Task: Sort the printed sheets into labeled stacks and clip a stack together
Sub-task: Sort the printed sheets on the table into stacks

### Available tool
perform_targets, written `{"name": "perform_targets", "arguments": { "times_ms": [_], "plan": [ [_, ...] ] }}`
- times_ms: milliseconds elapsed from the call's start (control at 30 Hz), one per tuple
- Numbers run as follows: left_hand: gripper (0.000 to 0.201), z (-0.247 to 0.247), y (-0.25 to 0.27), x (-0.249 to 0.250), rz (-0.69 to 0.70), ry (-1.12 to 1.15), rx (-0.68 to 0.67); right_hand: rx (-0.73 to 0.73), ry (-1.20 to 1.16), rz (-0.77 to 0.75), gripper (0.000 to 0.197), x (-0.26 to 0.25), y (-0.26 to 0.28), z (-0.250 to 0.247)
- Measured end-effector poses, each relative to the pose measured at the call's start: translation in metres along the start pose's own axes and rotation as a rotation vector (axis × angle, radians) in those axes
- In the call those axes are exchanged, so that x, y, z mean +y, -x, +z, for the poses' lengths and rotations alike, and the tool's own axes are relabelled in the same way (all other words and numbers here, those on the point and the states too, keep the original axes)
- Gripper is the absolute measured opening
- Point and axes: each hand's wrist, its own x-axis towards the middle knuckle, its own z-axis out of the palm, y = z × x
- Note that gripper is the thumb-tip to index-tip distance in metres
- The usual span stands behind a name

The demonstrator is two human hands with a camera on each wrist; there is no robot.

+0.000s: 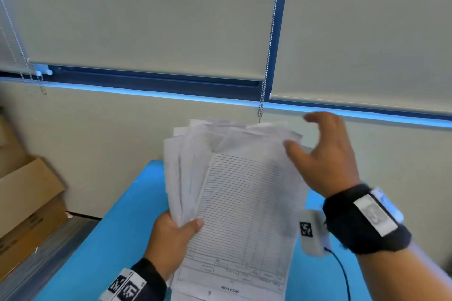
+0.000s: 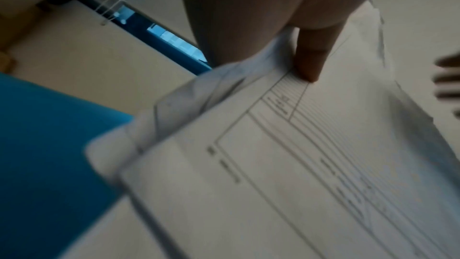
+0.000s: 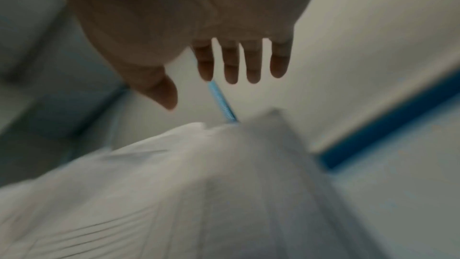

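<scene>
While the left hand [image 1: 175, 234] pinches the fanned sheets [image 1: 241, 193] above the blue surface [image 1: 117, 239], the right hand [image 1: 322, 154] hovers spread at their top corner; peeling one sheet cleanly likely needs a light thumb-slide.

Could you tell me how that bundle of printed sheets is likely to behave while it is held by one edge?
The sheets will probably flop and fan, since their far corners already splay. The left hand pinches only one edge, so loose pages may slip. The right hand is open nearby.

1 bundle of printed sheets [image 1: 234, 203], 2 hands, 1 cardboard box [image 1: 27, 200]
</scene>
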Motion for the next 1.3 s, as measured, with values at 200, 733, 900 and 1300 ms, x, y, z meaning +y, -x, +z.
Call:
{"name": "perform_targets", "arguments": {
  "times_ms": [200, 733, 900, 1300],
  "plan": [
    [0.023, -0.009, -0.006, 0.001, -0.079, 0.114, -0.006, -0.306, -0.876, 0.765, 0.046, 0.047, 0.076, 0.070],
    [0.034, -0.005, -0.016, -0.013, -0.095, 0.240, 0.007, -0.486, -0.877, 0.446, 0.031, 0.023, 0.082, 0.079],
    [0.030, -0.004, -0.023, -0.019, -0.127, 0.164, 0.021, -0.393, -0.799, 0.492, 0.015, 0.024, 0.090, 0.085],
    [0.049, -0.006, -0.003, -0.021, -0.288, 0.697, -0.081, -0.170, -1.507, 0.907, 0.042, 0.023, 0.095, 0.100]
  ]
}}
